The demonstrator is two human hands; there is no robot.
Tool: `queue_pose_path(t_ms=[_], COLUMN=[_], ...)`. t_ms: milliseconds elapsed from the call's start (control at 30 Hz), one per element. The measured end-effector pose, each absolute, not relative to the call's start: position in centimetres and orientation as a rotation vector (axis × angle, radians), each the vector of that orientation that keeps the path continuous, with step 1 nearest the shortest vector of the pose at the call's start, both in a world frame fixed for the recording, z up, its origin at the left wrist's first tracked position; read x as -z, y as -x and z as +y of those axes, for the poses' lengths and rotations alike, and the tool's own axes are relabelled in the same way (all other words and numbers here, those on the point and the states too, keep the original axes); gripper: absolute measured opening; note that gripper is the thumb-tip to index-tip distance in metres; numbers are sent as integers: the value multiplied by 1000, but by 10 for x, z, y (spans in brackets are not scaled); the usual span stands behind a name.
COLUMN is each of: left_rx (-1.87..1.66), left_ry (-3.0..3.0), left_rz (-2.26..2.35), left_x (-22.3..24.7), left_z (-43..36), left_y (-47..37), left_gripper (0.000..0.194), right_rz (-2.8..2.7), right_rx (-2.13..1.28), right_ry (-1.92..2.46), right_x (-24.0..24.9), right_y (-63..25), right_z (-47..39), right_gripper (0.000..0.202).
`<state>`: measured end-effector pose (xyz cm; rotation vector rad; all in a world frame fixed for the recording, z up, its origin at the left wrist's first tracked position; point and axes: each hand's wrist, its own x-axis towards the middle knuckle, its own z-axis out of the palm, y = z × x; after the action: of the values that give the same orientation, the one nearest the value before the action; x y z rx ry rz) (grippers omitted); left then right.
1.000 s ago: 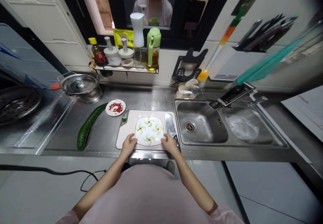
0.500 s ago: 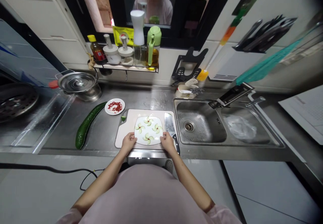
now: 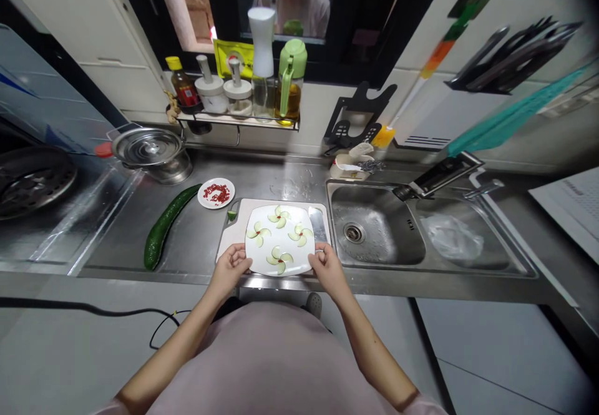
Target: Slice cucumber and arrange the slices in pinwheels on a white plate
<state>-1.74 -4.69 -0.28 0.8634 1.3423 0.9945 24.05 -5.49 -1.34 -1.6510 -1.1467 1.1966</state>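
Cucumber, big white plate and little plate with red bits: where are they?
Cucumber (image 3: 165, 224): head view, middle of its green skin.
Big white plate (image 3: 279, 238): head view, bare middle between the slices.
Little plate (image 3: 201, 194): head view, left rim.

Left hand (image 3: 231, 266) and right hand (image 3: 329, 269) holding white plate (image 3: 279, 239), slices (image 3: 286, 258) in pinwheels, cutting board (image 3: 236, 232) beneath

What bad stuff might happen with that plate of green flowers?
The slices might slide out of their flower shapes if the plate tips, since the left hand and right hand hold it only by its edges. The right hand might also bump the knife, whose blade lies close by on the cutting board.
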Motion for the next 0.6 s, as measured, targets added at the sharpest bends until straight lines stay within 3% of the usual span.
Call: queue_pose_path(t_ms=[233, 600], left_rx=[-911, -884], left_ry=[-851, -805], left_rz=[1334, 1284], left_x=[-32, -30], left_z=[-62, -62], left_y=[21, 13], left_gripper=[47, 54], right_rz=[-953, -799], right_rx=[-1318, -1269], right_ry=[1540, 1552], right_x=[-17, -30], right_y=[-235, -235], right_z=[-82, -89], right_gripper=[34, 36])
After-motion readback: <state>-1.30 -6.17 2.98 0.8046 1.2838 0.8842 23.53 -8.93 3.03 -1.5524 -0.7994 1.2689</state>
